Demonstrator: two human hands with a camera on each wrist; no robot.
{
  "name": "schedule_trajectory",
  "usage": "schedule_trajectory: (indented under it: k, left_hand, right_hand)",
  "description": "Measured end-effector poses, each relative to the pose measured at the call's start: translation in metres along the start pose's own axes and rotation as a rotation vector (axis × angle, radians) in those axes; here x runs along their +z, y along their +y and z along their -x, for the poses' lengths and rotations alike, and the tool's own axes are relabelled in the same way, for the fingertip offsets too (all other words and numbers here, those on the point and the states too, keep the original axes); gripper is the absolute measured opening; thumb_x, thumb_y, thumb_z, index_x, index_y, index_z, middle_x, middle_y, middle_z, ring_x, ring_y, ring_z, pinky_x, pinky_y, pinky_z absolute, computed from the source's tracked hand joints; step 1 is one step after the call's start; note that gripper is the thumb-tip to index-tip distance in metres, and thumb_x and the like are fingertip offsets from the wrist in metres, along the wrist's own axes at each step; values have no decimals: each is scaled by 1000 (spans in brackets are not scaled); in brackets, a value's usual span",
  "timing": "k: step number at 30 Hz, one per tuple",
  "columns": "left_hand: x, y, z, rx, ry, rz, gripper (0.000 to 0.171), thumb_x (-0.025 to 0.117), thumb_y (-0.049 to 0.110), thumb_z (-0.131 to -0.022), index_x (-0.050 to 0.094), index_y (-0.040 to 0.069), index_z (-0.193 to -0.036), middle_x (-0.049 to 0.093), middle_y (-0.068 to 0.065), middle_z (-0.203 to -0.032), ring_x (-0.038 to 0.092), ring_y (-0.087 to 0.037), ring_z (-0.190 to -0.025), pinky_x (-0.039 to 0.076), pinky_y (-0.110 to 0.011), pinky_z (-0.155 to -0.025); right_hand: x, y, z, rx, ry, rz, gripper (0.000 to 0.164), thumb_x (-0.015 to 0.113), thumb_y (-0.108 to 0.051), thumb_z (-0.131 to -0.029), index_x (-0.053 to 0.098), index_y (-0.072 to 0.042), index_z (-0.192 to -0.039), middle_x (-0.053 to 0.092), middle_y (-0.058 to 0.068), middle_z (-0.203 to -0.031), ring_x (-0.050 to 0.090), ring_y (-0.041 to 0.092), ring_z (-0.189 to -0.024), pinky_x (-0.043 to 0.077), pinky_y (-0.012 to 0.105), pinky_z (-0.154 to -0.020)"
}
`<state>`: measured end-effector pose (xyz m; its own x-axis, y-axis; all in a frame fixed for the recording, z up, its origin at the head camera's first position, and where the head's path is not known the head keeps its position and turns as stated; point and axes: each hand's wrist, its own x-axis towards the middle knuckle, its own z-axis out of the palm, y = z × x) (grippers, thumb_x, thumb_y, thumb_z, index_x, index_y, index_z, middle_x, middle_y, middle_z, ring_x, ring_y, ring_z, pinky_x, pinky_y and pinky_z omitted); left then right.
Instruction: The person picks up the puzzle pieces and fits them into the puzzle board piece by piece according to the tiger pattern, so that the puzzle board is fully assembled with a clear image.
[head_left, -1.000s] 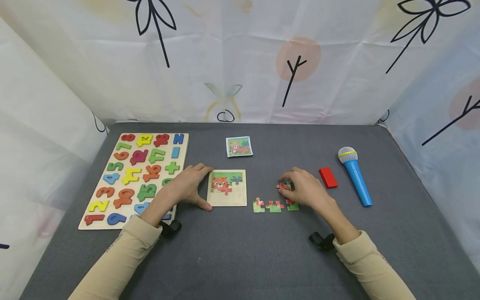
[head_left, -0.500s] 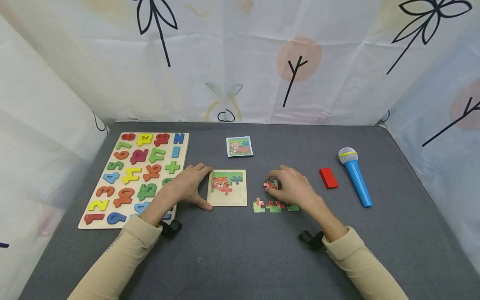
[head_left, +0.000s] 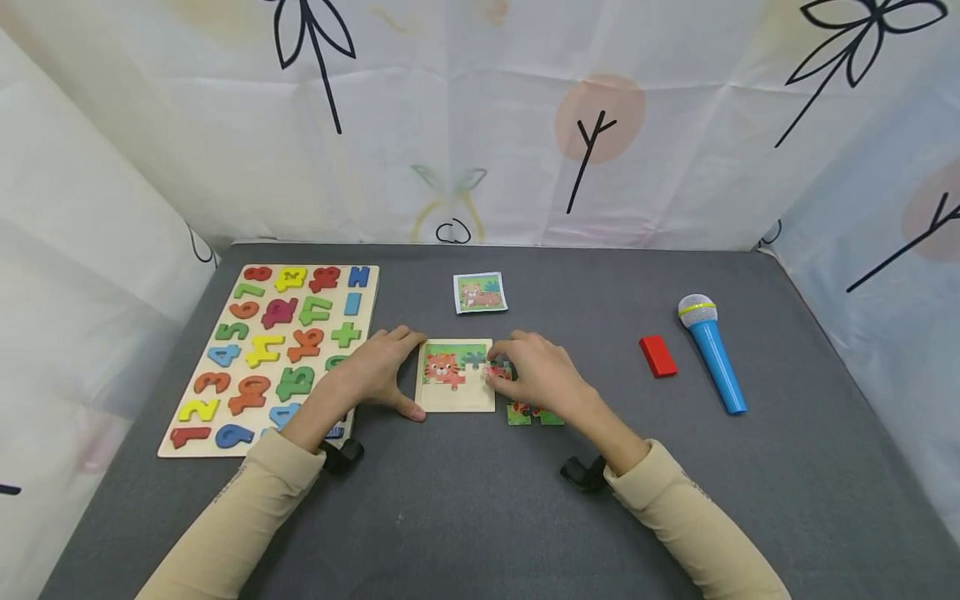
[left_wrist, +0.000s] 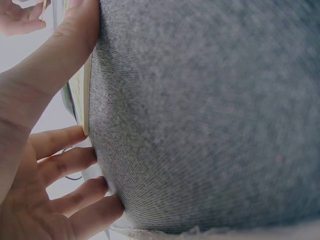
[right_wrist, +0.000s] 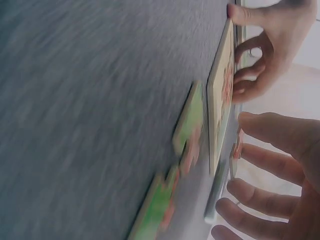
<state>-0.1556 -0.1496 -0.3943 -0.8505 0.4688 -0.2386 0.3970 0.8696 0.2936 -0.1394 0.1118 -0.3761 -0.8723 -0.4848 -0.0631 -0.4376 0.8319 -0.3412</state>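
Note:
The square wooden puzzle board (head_left: 468, 402) lies flat on the table, with a tiger's face and some green scenery fitted in its upper part. My left hand (head_left: 375, 371) holds it along the left side, thumb at the near corner and a finger at the far corner. Over the board's right edge, my right hand (head_left: 542, 373) pinches a jigsaw piece (head_left: 497, 370) with red and green on it; the right wrist view shows this piece (right_wrist: 234, 156) between thumb and fingers. Jigsaw pieces (head_left: 518, 415) with green lower parts lie beside the board, partly hidden under my right hand.
Left stands a large board of colourful numbers and letters (head_left: 217, 354), partly behind my left forearm. A small picture card (head_left: 480, 293) lies beyond the puzzle. To the right are a red block (head_left: 657, 357) and a blue toy microphone (head_left: 716, 362). Fabric walls enclose the table.
My right hand has carried the pinched jigsaw piece leftward from the loose pieces to the board's right edge. My left hand has stayed at the board.

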Motion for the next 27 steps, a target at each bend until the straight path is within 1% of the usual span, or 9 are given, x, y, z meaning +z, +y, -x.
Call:
schedule_trajectory:
  k: [4,8,14,18,27]
  left_hand:
    - [-2,0,0,-5,-6,0,116,94,59,-61,45,3,-151,53,-19,-146,53,-41,-128,48,-56,-108]
    - [-2,0,0,-2,-6,3,116,94,59,-62,45,3,-151,53,-19,-145,54,-41,-127,49,-55,-108]
    - [-2,0,1,4,-5,2,116,94,59,-62,46,2,-151,53,-19,-146,53,-41,-127,48,-56,-108]
    - [-2,0,0,8,-3,1,116,94,59,-61,46,2,-151,54,-19,-145,53,-42,-127,48,-56,-108]
    - [-1,0,1,12,-1,10,115,94,58,-62,46,2,-150,54,-19,-144,54,-41,-125,49,-56,-106]
  right_hand:
    - [5,-9,-7,-9,-10,1,28,77,-32,-91,76,-17,-115,69,5,-102,59,19,-83,49,33,-58]
    - [11,-15,-12,-12,-9,12,28,78,-33,-91,77,-18,-115,69,5,-100,57,18,-80,47,33,-56]
    - [18,-20,-17,-8,-2,19,28,80,-34,-90,77,-18,-113,69,5,-100,62,22,-86,52,38,-61]
    - [20,-22,-20,-3,3,29,28,80,-34,-90,77,-18,-113,69,6,-100,63,23,-87,54,40,-63]
    - [20,-24,-20,9,3,47,29,79,-34,-91,77,-19,-115,69,5,-102,62,23,-89,55,40,-65]
